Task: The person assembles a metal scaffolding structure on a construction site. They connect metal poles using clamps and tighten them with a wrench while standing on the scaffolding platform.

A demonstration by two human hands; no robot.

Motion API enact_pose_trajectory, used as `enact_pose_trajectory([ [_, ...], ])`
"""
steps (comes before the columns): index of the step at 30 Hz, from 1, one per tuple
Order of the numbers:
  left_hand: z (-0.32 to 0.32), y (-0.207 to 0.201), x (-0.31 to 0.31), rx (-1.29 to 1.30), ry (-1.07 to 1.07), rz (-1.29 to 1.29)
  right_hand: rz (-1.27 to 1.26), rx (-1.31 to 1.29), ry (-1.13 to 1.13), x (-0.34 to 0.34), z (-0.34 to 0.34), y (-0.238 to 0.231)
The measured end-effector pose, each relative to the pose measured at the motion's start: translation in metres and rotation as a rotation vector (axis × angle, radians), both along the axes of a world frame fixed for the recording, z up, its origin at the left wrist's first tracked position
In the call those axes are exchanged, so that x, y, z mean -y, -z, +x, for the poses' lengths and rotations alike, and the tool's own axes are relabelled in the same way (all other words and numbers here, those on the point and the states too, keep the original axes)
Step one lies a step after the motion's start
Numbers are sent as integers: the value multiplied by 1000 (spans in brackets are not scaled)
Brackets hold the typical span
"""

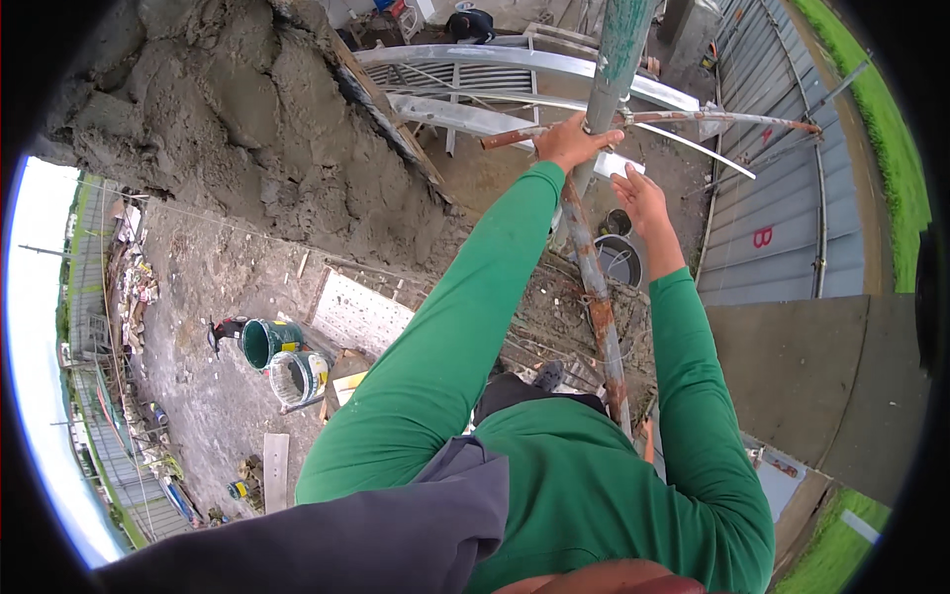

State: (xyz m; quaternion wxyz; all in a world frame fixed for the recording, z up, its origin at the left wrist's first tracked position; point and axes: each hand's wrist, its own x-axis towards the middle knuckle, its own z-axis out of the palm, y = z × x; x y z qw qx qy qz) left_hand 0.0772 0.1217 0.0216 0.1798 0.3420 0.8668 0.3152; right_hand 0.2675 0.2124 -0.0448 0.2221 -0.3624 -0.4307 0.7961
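Note:
My left hand (577, 142) is closed round an upright metal scaffold pole (616, 69) with worn green paint, its thumb lying across the front. Just there, a rusty cross pipe (722, 117) meets the upright. Another rusty pipe (600, 307) slants down from the joint past my body. To the right of the pole my right hand (645, 203) is raised with fingers stretched out, and I see nothing in it. Close to its fingertips shows a small white piece (618, 166); what it rests on is unclear. Both arms wear green sleeves.
Rough wet mortar (257, 119) covers a wall at upper left, edged by a wooden board (396, 124). Far below stand a green bucket (269, 343), a white bucket (299, 378) and a dark tub (619, 259). Curved metal frames (445, 119) lie near a crouching person (471, 26).

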Motion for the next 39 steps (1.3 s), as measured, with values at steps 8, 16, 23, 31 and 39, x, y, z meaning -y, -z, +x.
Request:
enact_pose_trajectory([
  [8,-24,14,-4,109,256,95,581,276,208,137,195,37],
  [16,-40,39,33,-173,329,61,920,550,-163,216,266,51],
  [23,18,44,123,-505,51,205,965,610,-242,229,258,53],
  [31,141,98,241,-94,6,342,1105,593,-195,230,281,9],
  [39,183,121,280,-97,87,263,785,720,-252,261,414,14],
])
